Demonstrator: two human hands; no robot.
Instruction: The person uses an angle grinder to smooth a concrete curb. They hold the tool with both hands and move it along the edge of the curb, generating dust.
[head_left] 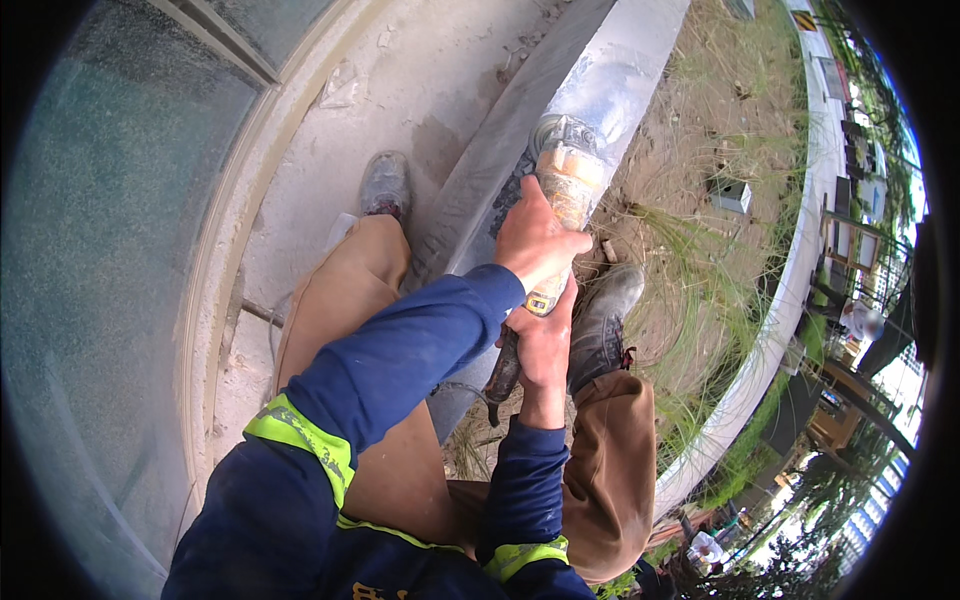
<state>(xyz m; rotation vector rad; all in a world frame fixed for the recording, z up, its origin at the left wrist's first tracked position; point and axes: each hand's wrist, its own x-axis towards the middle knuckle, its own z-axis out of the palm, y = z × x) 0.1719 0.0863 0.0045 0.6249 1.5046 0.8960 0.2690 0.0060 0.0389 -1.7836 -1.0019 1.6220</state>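
A dusty yellow angle grinder [570,185] lies along the top of a grey concrete ledge [628,60], its head end pointing away from me. My left hand [540,240] is wrapped round the middle of its body. Behind it, my right hand [543,340] grips the rear end, where a dark cord [504,365] comes out. The head rests on or just over a pale, dusty patch of concrete; I cannot tell whether the disc touches or spins. Both arms wear navy sleeves with bright reflective bands.
I straddle the ledge, with one dusty boot [387,183] on its left and another boot [606,315] on its right. A large glass pane [120,250] stands at left. Grassy soil [700,110] with a small metal box [733,195] lies right, bounded by a pale kerb [800,250].
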